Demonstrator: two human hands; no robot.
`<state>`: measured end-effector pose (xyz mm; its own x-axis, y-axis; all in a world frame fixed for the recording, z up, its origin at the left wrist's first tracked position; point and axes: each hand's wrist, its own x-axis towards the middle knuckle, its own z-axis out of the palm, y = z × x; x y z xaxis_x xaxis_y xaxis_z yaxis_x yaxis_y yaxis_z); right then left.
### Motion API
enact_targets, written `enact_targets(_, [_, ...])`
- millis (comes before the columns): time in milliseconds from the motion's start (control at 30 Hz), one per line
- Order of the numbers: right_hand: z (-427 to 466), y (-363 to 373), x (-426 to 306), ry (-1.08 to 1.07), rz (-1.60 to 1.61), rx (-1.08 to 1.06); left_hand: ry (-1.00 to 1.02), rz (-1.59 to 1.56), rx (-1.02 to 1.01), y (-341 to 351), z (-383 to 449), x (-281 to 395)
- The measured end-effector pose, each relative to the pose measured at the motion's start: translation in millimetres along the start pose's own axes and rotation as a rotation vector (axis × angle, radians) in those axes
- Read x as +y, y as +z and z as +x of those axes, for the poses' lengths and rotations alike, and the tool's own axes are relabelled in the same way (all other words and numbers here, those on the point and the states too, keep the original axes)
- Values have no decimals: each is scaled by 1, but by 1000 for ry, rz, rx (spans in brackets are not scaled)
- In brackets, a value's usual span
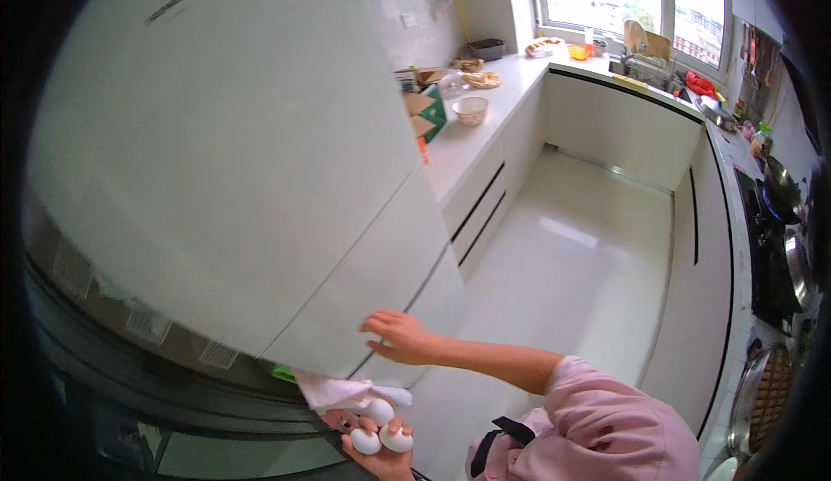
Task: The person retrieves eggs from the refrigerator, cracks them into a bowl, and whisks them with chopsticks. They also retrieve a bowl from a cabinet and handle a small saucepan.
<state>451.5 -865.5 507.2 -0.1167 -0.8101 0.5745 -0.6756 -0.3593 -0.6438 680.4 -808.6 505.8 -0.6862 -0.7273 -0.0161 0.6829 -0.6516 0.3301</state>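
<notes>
Three white eggs (366,441) rest in my left hand (380,458), low in the view, with my fingers curled around them. Just behind the eggs hangs a pale pink cloth (334,390). My right hand (402,338) reaches out in front of a tall white cabinet panel (227,156). Its fingers are bent and apart, with nothing in them. Whether the fingertips touch the panel, I cannot tell.
A dark glossy appliance (247,448) lies at lower left. Beyond the panel, a white counter (513,92) carries a bowl (471,110) and a green cardboard box (436,114). At right are a black cooktop (766,254), a wok (781,186) and a steamer rack (771,400).
</notes>
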Motion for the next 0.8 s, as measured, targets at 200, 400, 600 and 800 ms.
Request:
enact_targets(200, [-137,-183,142,571,-119,-206,-158,-186,-101,32,124,-131])
enact_targets(400, [-141,-312,231,797,-55,46,-312,-172,-149,73,239,-228])
enact_targets(600, [-47,-384,377,902,168,165,-325,-146,-132,90,351,-278])
enact_targets(800, [96,-429,551,1076,352,431,-319,-65,-179,85,499,-317])
